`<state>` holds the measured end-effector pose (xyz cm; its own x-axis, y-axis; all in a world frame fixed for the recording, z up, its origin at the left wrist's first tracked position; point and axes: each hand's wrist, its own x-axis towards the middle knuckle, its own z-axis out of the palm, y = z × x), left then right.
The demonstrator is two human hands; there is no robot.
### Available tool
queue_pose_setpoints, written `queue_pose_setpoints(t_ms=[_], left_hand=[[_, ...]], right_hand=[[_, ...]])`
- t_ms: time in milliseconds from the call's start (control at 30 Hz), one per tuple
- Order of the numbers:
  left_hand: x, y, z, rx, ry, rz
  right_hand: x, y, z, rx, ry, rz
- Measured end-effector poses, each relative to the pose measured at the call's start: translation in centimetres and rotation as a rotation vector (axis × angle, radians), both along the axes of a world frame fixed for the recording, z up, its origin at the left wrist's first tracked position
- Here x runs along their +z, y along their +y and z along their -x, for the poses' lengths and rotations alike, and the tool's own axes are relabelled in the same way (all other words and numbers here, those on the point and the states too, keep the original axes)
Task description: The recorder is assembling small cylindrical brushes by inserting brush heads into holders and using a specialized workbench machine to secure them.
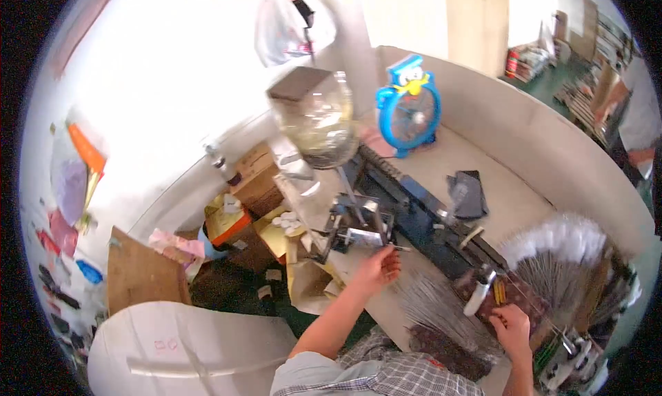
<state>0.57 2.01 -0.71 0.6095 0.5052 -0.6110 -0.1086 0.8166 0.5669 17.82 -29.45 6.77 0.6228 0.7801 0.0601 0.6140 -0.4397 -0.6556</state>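
My left hand point(379, 266) is at the small metal machine point(363, 236), its fingers curled beside a thin rod point(405, 248) that sticks out to the right. What lies inside those fingers is hidden. Farther right, my right hand point(512, 325) has its fingertips pinched together over a dark reddish mat point(527, 294). Anything in that pinch is too small to make out. Close to it lie a white-handled tool point(477, 298) and a few yellow sticks point(499, 291). A fan of thin metal wires point(438, 303) spreads on the bench between my hands.
A long black rail point(417, 203) runs across the bench. Behind it stand a blue cartoon-shaped fan point(398, 130) and a clear bowl-like container point(321, 130). Bundled wires point(555, 272) sit at right. Open cartons point(258, 179) are at left, and a large cardboard sheet point(193, 348) is nearby.
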Motion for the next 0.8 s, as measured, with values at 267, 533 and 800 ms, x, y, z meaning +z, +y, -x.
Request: queue_pose_setpoints(t_ms=[267, 533, 800], left_hand=[[-0.6, 0.6, 1.5, -0.003, -0.134, -0.01], [-0.3, 0.3, 1.3, 0.086, -0.222, 0.181], [-2.2, -0.6, 1.2, 0.227, -0.253, 0.156]], right_hand=[[-0.5, 0.2, 0.8, 0.113, -0.099, 0.04], [1.7, -1.6, 1.9, 0.162, -0.068, 0.238], [1.1, -2.1, 2.1, 0.218, -0.154, 0.128]])
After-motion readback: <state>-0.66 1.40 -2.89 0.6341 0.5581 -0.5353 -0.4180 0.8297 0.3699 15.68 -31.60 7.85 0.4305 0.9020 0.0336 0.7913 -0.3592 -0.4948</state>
